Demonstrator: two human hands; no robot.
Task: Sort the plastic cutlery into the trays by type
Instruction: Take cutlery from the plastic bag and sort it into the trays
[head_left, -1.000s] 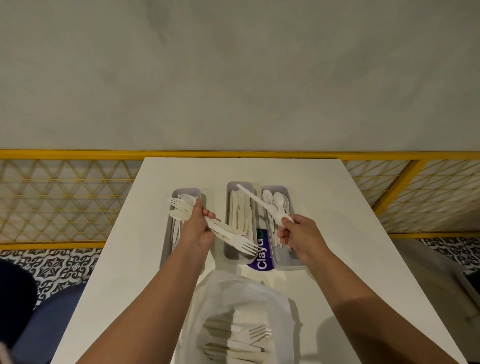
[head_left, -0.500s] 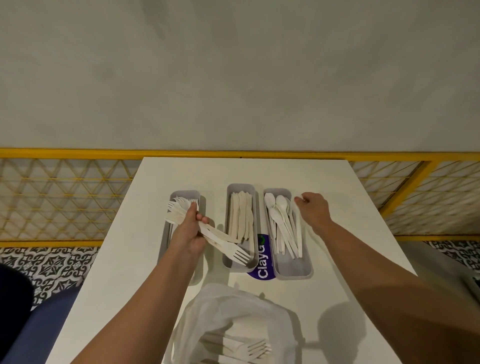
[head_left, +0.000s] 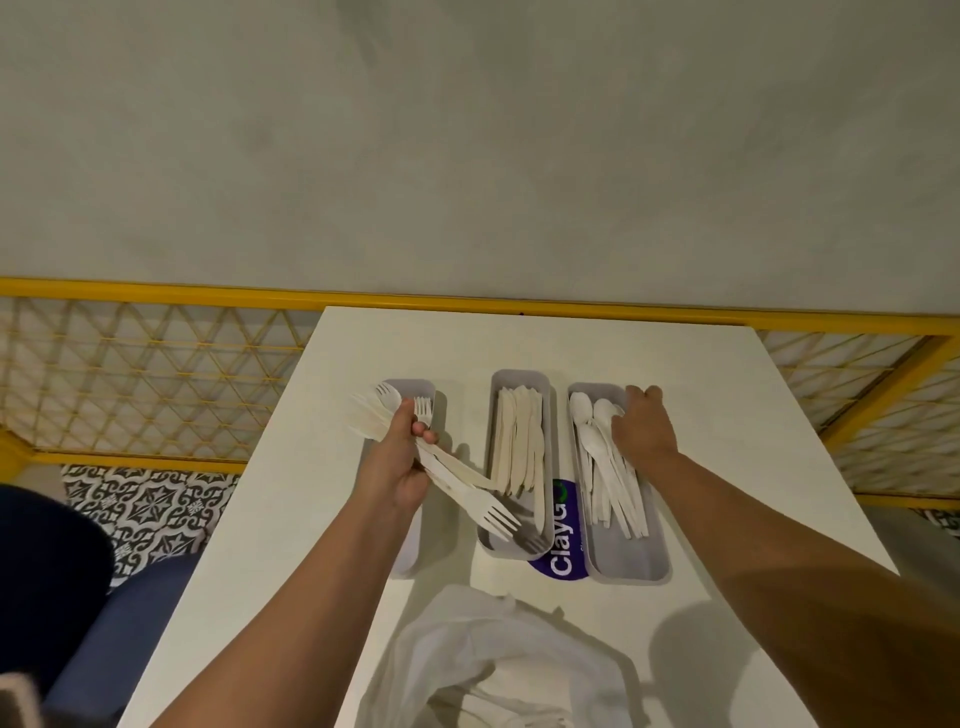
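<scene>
Three grey trays stand side by side on the white table (head_left: 737, 467). Above the left tray (head_left: 410, 551), my left hand (head_left: 400, 462) grips a bundle of white plastic forks (head_left: 467, 493), some with tines pointing away, some toward me. White knives (head_left: 517, 441) fill the middle tray (head_left: 519, 375). White spoons (head_left: 608, 478) lie in the right tray (head_left: 631, 564). My right hand (head_left: 644, 431) rests on the spoons at that tray's far end, its fingertips hidden behind its back. It holds no separate piece.
A clear plastic bag (head_left: 498, 654) with more cutlery lies at the near edge. A purple ClayGo sticker (head_left: 563, 551) shows between the middle and right trays. A yellow mesh railing (head_left: 156, 374) runs behind the table. A blue seat (head_left: 104, 623) is at the lower left.
My right hand laid its spoon in the right tray, drew to the tray's right edge, then moved onto the spoons. My left hand kept the fork bundle over the left tray.
</scene>
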